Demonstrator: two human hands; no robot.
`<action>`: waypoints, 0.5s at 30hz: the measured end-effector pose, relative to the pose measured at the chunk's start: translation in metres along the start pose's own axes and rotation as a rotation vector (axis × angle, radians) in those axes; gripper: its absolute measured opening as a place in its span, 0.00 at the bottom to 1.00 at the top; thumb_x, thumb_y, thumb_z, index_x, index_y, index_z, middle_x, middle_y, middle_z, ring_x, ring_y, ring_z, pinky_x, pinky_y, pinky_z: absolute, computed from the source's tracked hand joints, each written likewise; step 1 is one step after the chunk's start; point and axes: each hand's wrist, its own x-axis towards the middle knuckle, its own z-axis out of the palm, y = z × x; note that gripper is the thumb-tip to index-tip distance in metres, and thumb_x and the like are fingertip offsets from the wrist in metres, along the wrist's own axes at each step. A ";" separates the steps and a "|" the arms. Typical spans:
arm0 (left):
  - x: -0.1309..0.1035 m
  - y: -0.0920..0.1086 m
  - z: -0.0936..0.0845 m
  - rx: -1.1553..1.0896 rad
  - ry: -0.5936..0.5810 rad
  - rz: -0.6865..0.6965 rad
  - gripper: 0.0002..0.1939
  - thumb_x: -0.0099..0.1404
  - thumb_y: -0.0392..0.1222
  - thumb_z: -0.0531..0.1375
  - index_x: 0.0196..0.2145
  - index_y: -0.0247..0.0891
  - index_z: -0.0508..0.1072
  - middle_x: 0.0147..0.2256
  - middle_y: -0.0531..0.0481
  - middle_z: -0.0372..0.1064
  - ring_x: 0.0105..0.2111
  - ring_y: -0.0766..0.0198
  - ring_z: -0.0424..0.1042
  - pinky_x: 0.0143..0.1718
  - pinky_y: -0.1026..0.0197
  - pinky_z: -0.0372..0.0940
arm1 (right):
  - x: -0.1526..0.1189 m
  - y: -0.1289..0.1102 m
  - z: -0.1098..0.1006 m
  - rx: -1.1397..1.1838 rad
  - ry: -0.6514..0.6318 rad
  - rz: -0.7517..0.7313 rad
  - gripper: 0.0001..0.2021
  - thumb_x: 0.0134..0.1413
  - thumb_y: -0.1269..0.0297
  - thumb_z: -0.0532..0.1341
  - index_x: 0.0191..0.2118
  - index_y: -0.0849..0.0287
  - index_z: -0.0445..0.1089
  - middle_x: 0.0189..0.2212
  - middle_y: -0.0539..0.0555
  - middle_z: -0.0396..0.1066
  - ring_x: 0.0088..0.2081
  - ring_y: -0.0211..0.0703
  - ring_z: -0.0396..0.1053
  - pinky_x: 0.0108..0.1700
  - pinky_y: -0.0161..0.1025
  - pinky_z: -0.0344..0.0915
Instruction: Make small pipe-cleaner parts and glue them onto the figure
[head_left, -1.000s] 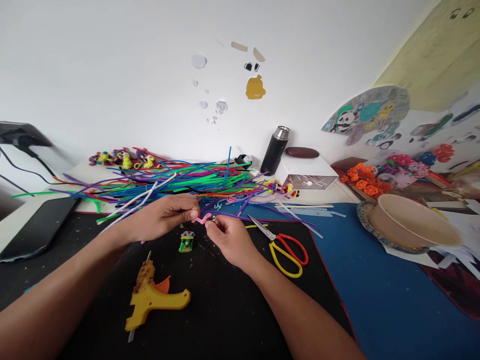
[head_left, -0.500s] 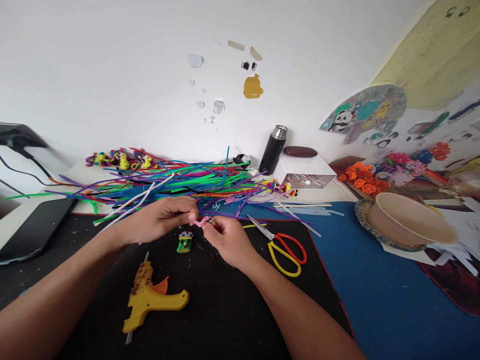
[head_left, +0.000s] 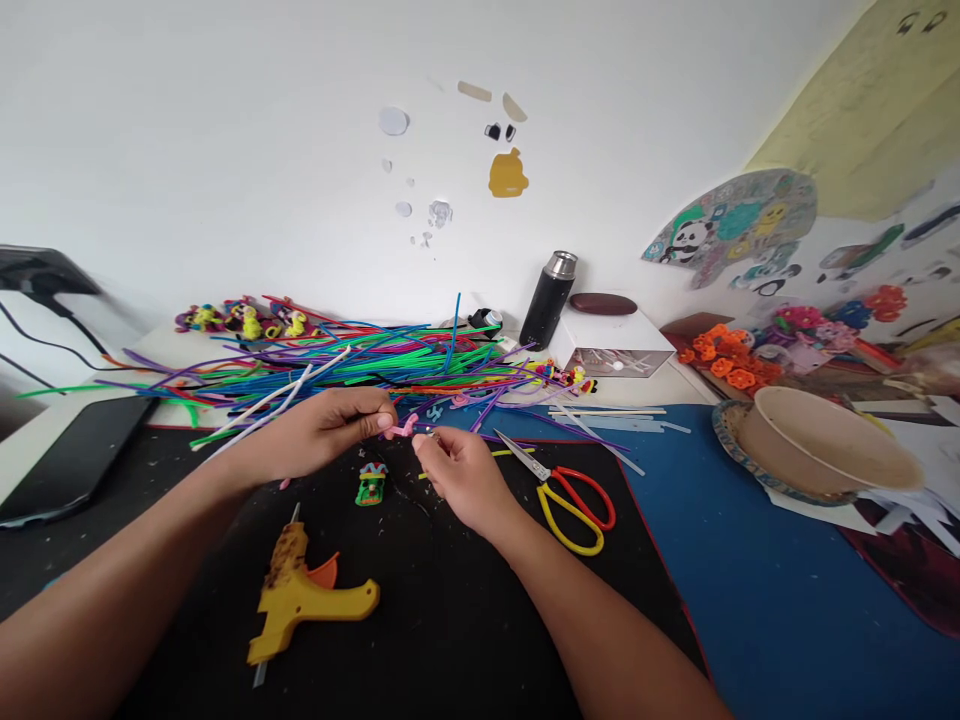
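My left hand (head_left: 341,425) pinches a small twisted pink pipe cleaner (head_left: 407,427) between thumb and fingertips, held above the black mat. Just right of it, my right hand (head_left: 461,470) has thumb and fingers pressed together, a slight gap from the pink piece. A tiny silvery bit shows at its fingertips, too small to name. Below the hands lies a small green figure (head_left: 370,485) with a blue and red top. A yellow glue gun (head_left: 307,600) rests on the mat at lower left. Scissors (head_left: 559,490) with red and yellow handles lie right of my right hand, blades parted.
A heap of coloured pipe cleaners (head_left: 375,365) spreads along the back. Behind stand a black thermos (head_left: 546,305) and a white box (head_left: 607,340). White glue sticks (head_left: 611,412), a beige bowl (head_left: 832,440) and orange flowers (head_left: 724,355) lie rightward; a phone (head_left: 71,455) lies left.
My right hand has come slightly away to the right and down from the pink pipe cleaner, leaving a small gap. My left hand still holds it.
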 end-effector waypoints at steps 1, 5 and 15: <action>0.000 -0.001 0.000 0.016 0.004 0.003 0.24 0.82 0.58 0.54 0.38 0.39 0.77 0.34 0.51 0.74 0.35 0.60 0.72 0.41 0.61 0.66 | 0.001 0.000 -0.001 0.071 -0.002 0.027 0.25 0.62 0.42 0.65 0.26 0.53 0.60 0.19 0.41 0.51 0.21 0.34 0.48 0.26 0.38 0.45; 0.001 -0.003 0.000 0.121 0.060 0.002 0.23 0.82 0.58 0.54 0.38 0.40 0.77 0.36 0.50 0.76 0.36 0.59 0.73 0.41 0.61 0.65 | 0.003 -0.003 -0.004 0.322 -0.041 0.109 0.28 0.57 0.34 0.69 0.28 0.54 0.65 0.18 0.39 0.50 0.18 0.31 0.43 0.23 0.36 0.39; 0.002 0.004 -0.001 0.236 0.072 0.066 0.21 0.83 0.54 0.53 0.36 0.40 0.75 0.33 0.51 0.73 0.34 0.61 0.72 0.38 0.62 0.64 | 0.005 -0.010 -0.010 0.419 0.059 0.103 0.30 0.48 0.34 0.76 0.36 0.58 0.72 0.20 0.39 0.55 0.18 0.28 0.45 0.23 0.34 0.35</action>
